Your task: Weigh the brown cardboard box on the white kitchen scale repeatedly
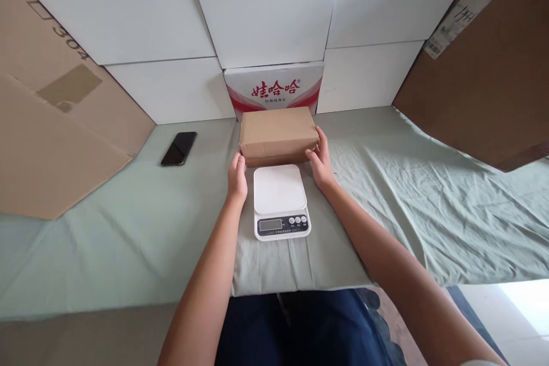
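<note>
Cardboard box [278, 128] handling: probably stiff and not slippery; its weight cannot be told with the contents hidden. A hard squeeze might dent the walls.
Box hold: the two short ends look best, palms facing each other.
Box look: plain brown, wider than deep, flat closed top, a crease across the front face.
Box place: towards the back edge of the table [206, 211], just behind the white scale [280, 189] and in front of the printed carton [274, 88]; whether it rests on the cloth is unclear.
Left hand [237, 176]: gripping the box's left end, thumb by the front corner.
Right hand [321, 160]: gripping the right end, thumb towards the front.
</note>
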